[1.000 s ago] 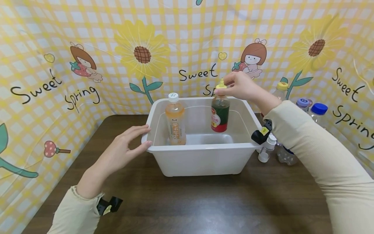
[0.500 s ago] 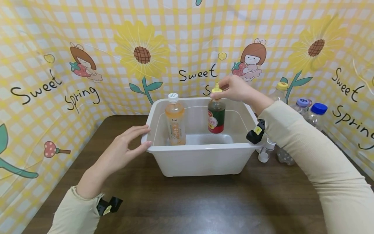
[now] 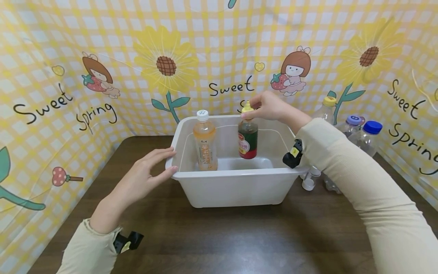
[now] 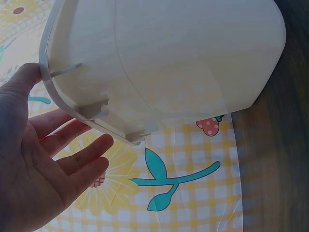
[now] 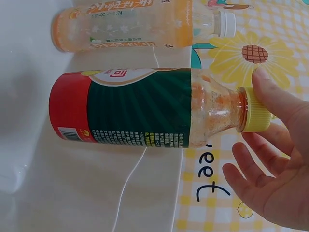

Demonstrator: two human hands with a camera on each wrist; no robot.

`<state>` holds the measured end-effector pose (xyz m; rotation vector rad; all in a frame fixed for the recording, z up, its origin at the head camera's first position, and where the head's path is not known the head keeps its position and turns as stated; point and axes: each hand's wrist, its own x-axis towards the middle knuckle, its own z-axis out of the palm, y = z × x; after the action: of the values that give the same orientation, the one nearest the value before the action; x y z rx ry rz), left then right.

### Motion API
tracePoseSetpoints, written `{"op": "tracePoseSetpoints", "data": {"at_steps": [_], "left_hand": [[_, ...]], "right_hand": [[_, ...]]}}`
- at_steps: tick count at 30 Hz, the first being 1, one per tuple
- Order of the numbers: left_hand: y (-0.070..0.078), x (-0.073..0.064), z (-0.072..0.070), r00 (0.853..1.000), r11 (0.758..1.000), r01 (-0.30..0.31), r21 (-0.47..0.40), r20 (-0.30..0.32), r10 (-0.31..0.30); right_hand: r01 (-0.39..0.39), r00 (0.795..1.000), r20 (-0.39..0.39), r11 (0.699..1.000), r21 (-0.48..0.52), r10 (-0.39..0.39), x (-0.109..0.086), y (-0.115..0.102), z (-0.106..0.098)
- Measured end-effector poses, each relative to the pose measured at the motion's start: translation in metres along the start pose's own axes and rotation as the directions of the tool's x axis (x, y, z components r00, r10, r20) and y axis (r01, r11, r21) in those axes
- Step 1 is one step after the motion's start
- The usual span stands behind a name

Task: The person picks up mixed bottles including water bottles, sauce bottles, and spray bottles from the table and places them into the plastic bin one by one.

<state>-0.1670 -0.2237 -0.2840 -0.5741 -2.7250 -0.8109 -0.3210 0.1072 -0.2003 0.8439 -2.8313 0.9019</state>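
Note:
My right hand (image 3: 268,108) pinches the yellow cap (image 3: 247,108) of a sauce bottle (image 3: 248,139) with a green and red label. This bottle is upright inside the white plastic tub (image 3: 232,188); whether its base touches the tub floor I cannot tell. In the right wrist view the thumb presses one side of the cap, and the lower fingers are free of it. To its left in the tub stands a drink bottle (image 3: 205,142) with orange contents and a white cap. My left hand (image 3: 140,179) touches the tub's left rim with thumb and fingers, its fingers only slightly bent.
Right of the tub stand several clear bottles, among them a blue-capped one (image 3: 367,137), a purple-capped one (image 3: 352,125), and a yellow-capped one (image 3: 325,110). A small clear bottle (image 3: 309,180) is beside the tub. Patterned cloth (image 3: 219,45) hangs behind the dark table (image 3: 205,239).
The right hand has moved left and a little lower with the sauce bottle, bringing it closer to the drink bottle. The left hand stays at the tub rim.

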Motion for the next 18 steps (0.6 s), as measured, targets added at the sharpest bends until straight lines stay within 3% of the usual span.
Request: {"op": "tracePoseSetpoints", "data": {"at_steps": [14, 18], "left_hand": [[0.000, 0.000, 0.000, 1.000, 1.000, -0.003, 0.000, -0.005, 0.003], [0.000, 0.000, 0.000, 1.000, 1.000, 0.002, 0.001, -0.004, -0.002]], "right_hand": [[-0.025, 0.996, 0.082, 0.997, 0.071, 0.020, 0.009, -0.001, 0.005], [0.006, 0.994, 0.112, 0.999, 0.054, -0.012, 0.013, -0.002, 0.009]]}}
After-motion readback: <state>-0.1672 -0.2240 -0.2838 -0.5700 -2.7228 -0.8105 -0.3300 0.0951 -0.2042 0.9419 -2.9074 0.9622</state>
